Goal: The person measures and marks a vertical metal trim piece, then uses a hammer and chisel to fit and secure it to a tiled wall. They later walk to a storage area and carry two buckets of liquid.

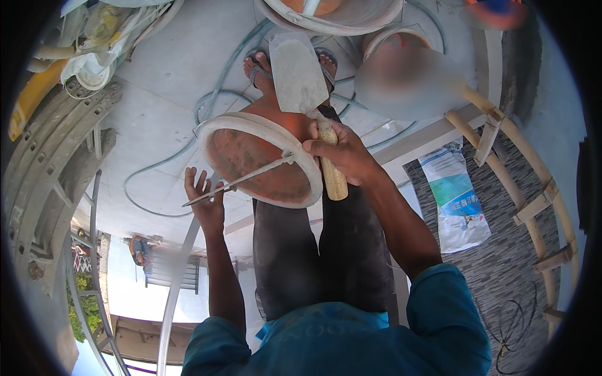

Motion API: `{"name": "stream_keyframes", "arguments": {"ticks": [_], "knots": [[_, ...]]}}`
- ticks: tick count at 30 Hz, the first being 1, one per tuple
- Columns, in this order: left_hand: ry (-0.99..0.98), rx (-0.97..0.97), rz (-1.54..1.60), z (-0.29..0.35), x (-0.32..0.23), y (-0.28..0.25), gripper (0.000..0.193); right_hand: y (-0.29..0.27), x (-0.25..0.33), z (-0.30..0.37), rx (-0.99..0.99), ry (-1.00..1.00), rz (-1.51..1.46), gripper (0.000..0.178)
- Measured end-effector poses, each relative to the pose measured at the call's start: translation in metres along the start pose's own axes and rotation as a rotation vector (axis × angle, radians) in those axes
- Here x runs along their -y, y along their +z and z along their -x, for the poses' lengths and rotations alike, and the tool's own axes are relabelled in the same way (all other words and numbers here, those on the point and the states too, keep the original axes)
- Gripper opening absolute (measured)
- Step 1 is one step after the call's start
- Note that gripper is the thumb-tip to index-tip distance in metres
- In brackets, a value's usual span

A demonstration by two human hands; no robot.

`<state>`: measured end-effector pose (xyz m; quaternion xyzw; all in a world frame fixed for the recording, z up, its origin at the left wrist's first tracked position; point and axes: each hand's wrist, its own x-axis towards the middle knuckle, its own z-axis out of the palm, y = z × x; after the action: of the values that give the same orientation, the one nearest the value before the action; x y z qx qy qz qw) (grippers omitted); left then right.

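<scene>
My right hand (pixel 345 150) is wrapped round the wooden handle of a trowel (pixel 300 75) with a broad, flat blade smeared with grey. The thumb of this hand lies by the rim of an orange-red bucket (pixel 251 166); whether it presses on the rim, I cannot tell. The bucket is tilted, its pale rim and stained inside showing. A thin rod-like bail (pixel 251 175) runs across its mouth from the rim and sticks out past the left side. Close to that end is my left hand (pixel 207 194), fingers spread, with the rod crossing over it.
A green hose (pixel 150 166) loops over the pale floor by my sandalled feet. Large tubs (pixel 351 25) stand beyond. To the right lie a printed sack (pixel 453 194) and a bamboo ladder (pixel 489 138). Perforated metal planks (pixel 56 144) line the left; a person (pixel 139 250) is farther off.
</scene>
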<state>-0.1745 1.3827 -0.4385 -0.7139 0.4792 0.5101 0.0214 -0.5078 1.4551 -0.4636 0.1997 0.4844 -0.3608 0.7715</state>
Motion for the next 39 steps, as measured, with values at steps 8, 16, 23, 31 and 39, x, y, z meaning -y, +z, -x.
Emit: {"name": "stream_keyframes", "arguments": {"ticks": [8,16,23,31,39], "knots": [[0.992,0.253,-0.864,-0.003,-0.159,0.022,0.063,-0.001,-0.013,0.007,0.042,-0.023,0.062,0.03],[1.292,0.605,-0.667,-0.047,-0.161,0.069,0.028,0.003,-0.005,0.009,0.073,-0.067,0.332,0.035],[1.325,0.69,-0.761,-0.033,-0.172,0.069,0.026,-0.037,-0.014,0.002,-0.199,-0.216,0.795,0.036],[0.94,0.695,-0.784,-0.086,-0.215,-0.005,0.034,-0.112,-0.029,0.041,-0.441,-0.216,0.53,0.037],[-0.012,0.225,-0.029,-0.213,-0.109,-0.01,0.038,-0.151,-0.104,0.122,-0.902,-0.284,-0.109,0.061]]}}
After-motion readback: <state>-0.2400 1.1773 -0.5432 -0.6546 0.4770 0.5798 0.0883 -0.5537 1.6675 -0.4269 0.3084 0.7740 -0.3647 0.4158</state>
